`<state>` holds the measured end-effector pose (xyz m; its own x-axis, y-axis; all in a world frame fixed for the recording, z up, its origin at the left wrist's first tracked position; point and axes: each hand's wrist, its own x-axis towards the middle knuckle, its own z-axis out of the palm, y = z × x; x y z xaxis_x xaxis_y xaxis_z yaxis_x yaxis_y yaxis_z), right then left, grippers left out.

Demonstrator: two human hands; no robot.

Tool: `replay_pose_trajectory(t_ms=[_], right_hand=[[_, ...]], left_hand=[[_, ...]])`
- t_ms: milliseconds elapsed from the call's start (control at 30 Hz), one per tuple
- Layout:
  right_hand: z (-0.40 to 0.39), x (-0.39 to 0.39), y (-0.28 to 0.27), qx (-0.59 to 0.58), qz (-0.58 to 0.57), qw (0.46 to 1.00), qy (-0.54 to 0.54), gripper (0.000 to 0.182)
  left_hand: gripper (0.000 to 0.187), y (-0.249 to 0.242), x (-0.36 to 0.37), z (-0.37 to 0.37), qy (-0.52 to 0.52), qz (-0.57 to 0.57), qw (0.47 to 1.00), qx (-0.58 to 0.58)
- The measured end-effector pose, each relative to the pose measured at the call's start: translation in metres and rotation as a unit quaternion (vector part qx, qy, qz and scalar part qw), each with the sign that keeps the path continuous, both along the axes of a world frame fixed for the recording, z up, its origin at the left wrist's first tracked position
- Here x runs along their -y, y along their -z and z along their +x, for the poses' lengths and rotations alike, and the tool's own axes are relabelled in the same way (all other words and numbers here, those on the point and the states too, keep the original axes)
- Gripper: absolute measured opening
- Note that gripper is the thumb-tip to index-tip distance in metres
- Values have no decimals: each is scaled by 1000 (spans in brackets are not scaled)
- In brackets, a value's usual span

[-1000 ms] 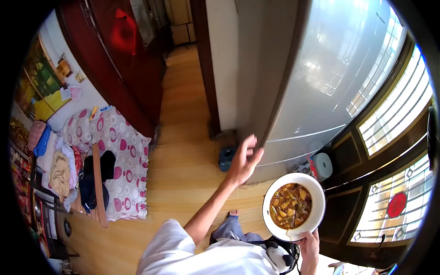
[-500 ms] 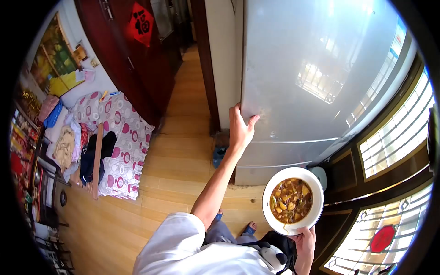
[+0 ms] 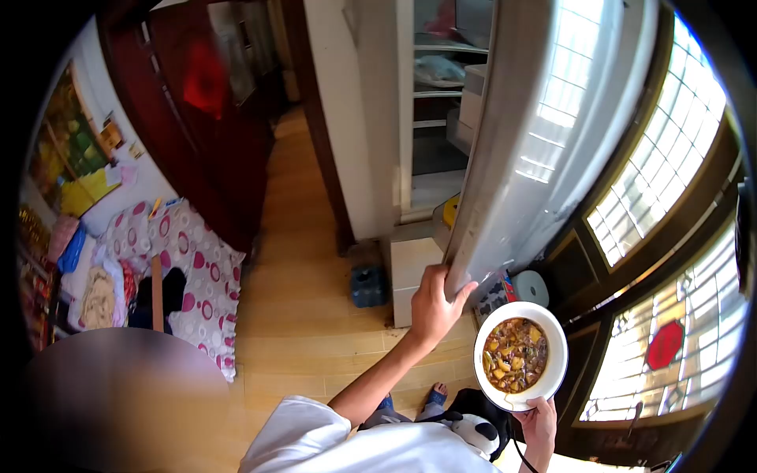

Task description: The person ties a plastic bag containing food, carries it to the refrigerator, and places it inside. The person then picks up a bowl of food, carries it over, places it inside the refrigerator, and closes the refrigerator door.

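Observation:
My left hand (image 3: 439,309) grips the edge of a grey refrigerator door (image 3: 505,173), thumb on the outer face and fingers curled round the edge. The door stands partly swung out, and shelves (image 3: 449,95) show inside with a bag and pale containers. My right hand (image 3: 539,426) holds a white bowl (image 3: 558,351) by its near rim, thumb on top; the fingers below are mostly hidden. Chunky brown stew (image 3: 514,355) fills the bowl, which stays roughly level. The bowl is to the right of my left hand, just below the door's lower end.
Right of the door are windows (image 3: 646,158) in dark frames and a pale round-topped object (image 3: 530,288). A blue plastic container (image 3: 368,286) stands on the floor by the wall. At left is a bed (image 3: 206,272) with clothes; a blurred rounded shape (image 3: 126,394) covers the lower left.
The refrigerator door has swung open, showing the shelves. My left hand has moved down and slightly right with its edge. The bowl sits a little lower and further right in view.

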<state>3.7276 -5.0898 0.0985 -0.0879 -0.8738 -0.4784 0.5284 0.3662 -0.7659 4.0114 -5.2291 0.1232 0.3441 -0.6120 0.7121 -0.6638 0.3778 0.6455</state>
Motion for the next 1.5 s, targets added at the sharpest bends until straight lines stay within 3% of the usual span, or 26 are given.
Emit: replay_pose_trajectory(t_ms=[233, 500, 733, 833, 933, 967, 1033, 1067, 1133, 1233, 1400, 1500], right_hand=[[-9, -63, -1, 17, 5, 997, 73, 53], [-59, -131, 15, 0, 21, 994, 108, 56], [-89, -155, 24, 13, 43, 990, 136, 50], [-98, -158, 28, 6, 18, 992, 124, 46], [-95, -150, 24, 1, 25, 993, 112, 48], [-93, -147, 18, 0, 29, 994, 102, 48], [-89, -140, 17, -3, 42, 996, 82, 49], [-86, -136, 16, -5, 55, 996, 70, 49], [-68, -124, 4, -2, 65, 996, 67, 48], [-30, -101, -6, 7, 63, 995, 72, 46], [33, -41, -24, 31, 19, 999, 33, 49], [60, -4, -43, 18, -11, 1000, 4, 52]], left_hand=[[38, 3, -38, -43, 167, -8, 986, 21], [25, -3, -55, -126, 218, 2, 973, 73], [18, 2, -62, -179, 282, -1, 958, 52], [18, 10, -65, -179, 309, 58, 949, -16], [18, 59, -60, -156, 332, 185, 911, -161], [18, 68, -63, -145, 325, 184, 913, -162], [23, 83, -68, -120, 347, 362, 853, -146], [23, 91, -71, -110, 344, 360, 855, -146], [28, 106, -75, -91, 402, 398, 810, -155], [28, 117, -75, -50, 421, 328, 842, -79], [62, 98, -60, 29, 519, 368, 766, -92], [68, 62, -48, 58, 546, 308, 774, -90]])
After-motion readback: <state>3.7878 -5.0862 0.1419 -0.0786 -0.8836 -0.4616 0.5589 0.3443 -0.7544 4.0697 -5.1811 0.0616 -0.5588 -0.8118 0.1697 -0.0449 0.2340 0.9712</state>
